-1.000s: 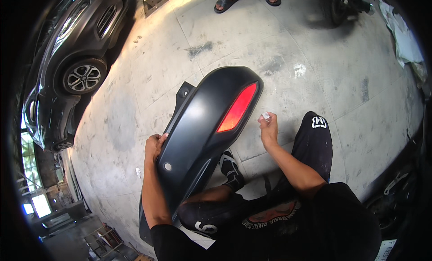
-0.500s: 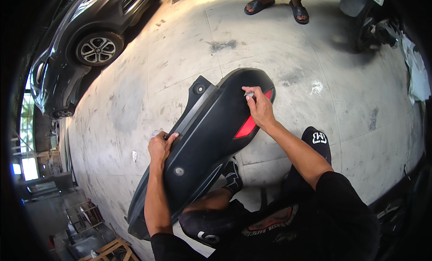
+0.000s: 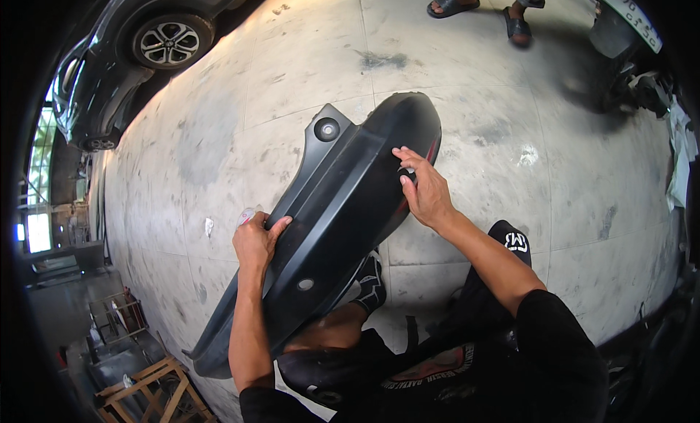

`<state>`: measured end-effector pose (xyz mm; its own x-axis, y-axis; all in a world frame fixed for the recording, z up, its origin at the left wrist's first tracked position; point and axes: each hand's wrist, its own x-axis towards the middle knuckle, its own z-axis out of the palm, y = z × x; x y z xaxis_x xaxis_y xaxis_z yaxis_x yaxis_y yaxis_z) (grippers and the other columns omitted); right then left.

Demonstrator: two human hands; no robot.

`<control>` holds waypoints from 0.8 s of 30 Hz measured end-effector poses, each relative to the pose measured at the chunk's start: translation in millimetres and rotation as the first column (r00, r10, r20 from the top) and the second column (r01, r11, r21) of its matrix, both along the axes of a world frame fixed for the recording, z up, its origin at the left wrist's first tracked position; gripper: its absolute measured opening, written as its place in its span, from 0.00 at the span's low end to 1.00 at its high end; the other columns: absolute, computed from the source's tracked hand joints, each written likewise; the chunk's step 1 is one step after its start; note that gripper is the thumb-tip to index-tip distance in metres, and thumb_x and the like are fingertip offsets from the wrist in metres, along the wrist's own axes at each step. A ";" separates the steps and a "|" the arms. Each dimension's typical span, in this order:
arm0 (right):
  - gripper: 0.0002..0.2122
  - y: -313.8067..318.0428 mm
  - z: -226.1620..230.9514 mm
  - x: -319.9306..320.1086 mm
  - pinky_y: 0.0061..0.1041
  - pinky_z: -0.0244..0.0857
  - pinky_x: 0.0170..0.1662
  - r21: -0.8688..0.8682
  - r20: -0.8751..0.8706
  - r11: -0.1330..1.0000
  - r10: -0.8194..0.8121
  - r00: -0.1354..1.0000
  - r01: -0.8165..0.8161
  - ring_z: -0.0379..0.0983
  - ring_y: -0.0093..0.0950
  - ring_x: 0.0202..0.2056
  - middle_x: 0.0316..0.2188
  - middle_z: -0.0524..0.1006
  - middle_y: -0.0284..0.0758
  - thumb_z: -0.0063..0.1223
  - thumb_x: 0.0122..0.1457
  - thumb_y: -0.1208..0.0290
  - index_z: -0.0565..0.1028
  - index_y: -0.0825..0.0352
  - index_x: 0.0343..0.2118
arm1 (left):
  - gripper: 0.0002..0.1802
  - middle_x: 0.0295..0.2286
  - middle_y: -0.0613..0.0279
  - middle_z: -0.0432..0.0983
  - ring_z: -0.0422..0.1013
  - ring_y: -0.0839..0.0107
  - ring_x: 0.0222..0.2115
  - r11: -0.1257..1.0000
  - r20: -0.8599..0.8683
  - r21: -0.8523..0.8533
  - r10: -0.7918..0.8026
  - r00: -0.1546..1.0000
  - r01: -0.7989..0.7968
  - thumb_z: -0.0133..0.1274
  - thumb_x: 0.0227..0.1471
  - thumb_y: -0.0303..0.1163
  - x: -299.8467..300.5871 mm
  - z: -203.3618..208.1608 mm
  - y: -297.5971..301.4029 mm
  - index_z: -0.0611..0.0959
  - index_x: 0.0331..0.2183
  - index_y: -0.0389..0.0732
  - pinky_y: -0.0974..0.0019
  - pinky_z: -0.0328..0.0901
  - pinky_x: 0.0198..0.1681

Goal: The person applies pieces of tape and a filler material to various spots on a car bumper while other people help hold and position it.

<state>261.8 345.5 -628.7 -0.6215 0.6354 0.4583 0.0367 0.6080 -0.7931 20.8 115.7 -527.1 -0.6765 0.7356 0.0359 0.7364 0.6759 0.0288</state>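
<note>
A long black plastic bumper piece rests tilted across my lap, its rounded end pointing away. It has a tab with a round hole on its left side and a red reflector, seen nearly edge-on, at the right. My left hand is closed around its left edge, thumb on top. Past those fingers shows a whitish piece with red marks; whether it is held is unclear. My right hand pinches a small greyish piece against the surface near the rounded end; its kind is unclear.
A dark car stands at the upper left. Another person's sandalled feet are at the top. A motorbike is at the upper right. A wooden frame lies at the lower left on the pale tiled floor.
The bumper piece has turned, so its upper edge faces me more and the red reflector is mostly out of sight. Both hands stay on it. The other person's foot has shifted.
</note>
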 end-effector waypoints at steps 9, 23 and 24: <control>0.12 5.0 8.2 -28.9 0.37 0.66 0.48 -0.146 0.056 0.989 -0.025 0.998 0.032 0.71 0.44 0.48 0.53 0.71 0.43 0.45 0.57 0.79 0.63 0.70 0.45 | 0.27 0.17 0.44 0.74 0.72 0.45 0.21 0.983 0.256 -0.067 -0.148 0.955 0.170 0.61 0.46 0.52 34.8 -77.8 -20.4 0.79 0.25 0.34 0.50 0.66 0.26; 0.16 -86.1 -83.7 -75.0 0.35 0.67 0.49 -0.662 0.053 0.746 -0.051 0.997 0.074 0.72 0.43 0.48 0.54 0.69 0.44 0.45 0.59 0.76 0.58 0.67 0.49 | 0.15 0.28 0.51 0.81 0.77 0.64 0.30 0.990 0.763 0.064 0.032 0.646 -0.125 0.57 0.47 0.28 -3.7 -85.7 -42.1 0.81 0.37 0.29 0.65 0.69 0.36; 0.16 -89.4 -75.3 -74.2 0.35 0.67 0.49 -0.645 0.023 0.763 -0.035 0.999 0.041 0.72 0.43 0.48 0.55 0.69 0.44 0.45 0.59 0.77 0.58 0.67 0.49 | 0.14 0.29 0.54 0.81 0.76 0.68 0.30 0.987 0.795 -0.003 0.100 0.598 -0.161 0.57 0.47 0.28 -9.7 -74.5 -50.5 0.81 0.36 0.30 0.67 0.68 0.37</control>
